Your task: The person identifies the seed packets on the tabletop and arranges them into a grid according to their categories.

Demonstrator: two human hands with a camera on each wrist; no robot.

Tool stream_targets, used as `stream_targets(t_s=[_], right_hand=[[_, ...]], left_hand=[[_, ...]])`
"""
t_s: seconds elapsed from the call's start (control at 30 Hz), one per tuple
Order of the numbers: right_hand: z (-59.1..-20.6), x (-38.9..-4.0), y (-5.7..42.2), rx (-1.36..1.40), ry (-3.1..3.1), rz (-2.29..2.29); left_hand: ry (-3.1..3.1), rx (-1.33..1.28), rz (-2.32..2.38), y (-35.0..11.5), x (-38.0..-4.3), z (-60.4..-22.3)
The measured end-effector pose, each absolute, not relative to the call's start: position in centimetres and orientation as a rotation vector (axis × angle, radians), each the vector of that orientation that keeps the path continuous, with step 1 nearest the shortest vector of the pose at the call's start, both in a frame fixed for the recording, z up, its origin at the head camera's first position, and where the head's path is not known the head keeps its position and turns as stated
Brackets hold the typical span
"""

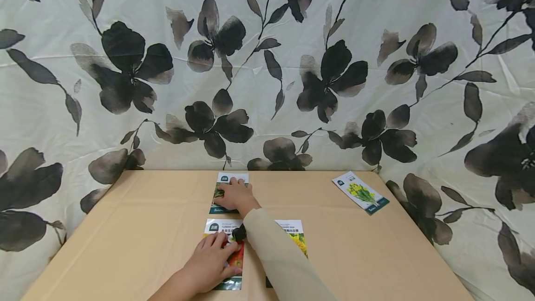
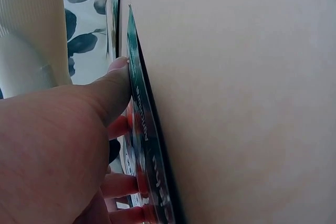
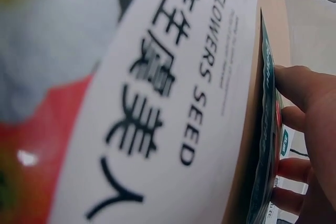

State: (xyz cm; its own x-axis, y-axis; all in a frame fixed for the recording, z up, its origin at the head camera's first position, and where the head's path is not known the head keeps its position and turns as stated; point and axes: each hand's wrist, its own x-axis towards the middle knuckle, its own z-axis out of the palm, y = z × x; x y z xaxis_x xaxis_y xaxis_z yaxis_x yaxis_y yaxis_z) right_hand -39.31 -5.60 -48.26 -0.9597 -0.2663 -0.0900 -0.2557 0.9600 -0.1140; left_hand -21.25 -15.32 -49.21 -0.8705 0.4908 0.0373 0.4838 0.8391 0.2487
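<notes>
Four seed packets are lying on a light tan tabletop (image 1: pixel 355 254), and a person's two hands are resting on two of them. The left hand (image 1: pixel 212 264) is lying over the poppy seed packet (image 1: pixel 236 259) at the near edge, its fingers extending across the red flower picture without curling round anything, while in the left wrist view its thumb is touching the packet's edge beside the dark green strip. The right hand (image 1: pixel 237 196) is reaching farther out and touching the far seed packet (image 1: pixel 226 176), its fingers spreading loosely over the front and covering most of the picture; the thumb is sitting along the lower green band. The far seed packet is lying just beyond the poppy seed packet, with a narrow gap showing between them. A beige sleeve (image 1: pixel 280 254) on the right arm is crossing over the sunflower seed packet (image 1: pixel 297 238), partly hiding it, and that packet is lying to the right of the poppy one. The yellow-flower seed packet (image 1: pixel 361 193) is lying well apart, slanting near the table's far right corner. Behind the table, a white cloth (image 1: pixel 267 85) is displaying large dark grey flowers
</notes>
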Motion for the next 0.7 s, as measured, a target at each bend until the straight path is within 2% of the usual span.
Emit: stream_targets(t_s=[0.7], right_hand=[[-48.13, -39.31, -5.5, -0.365, 3.001, -0.194]], left_hand=[[2.996, 0.814, 0.387, -15.56, -21.65, -48.95]])
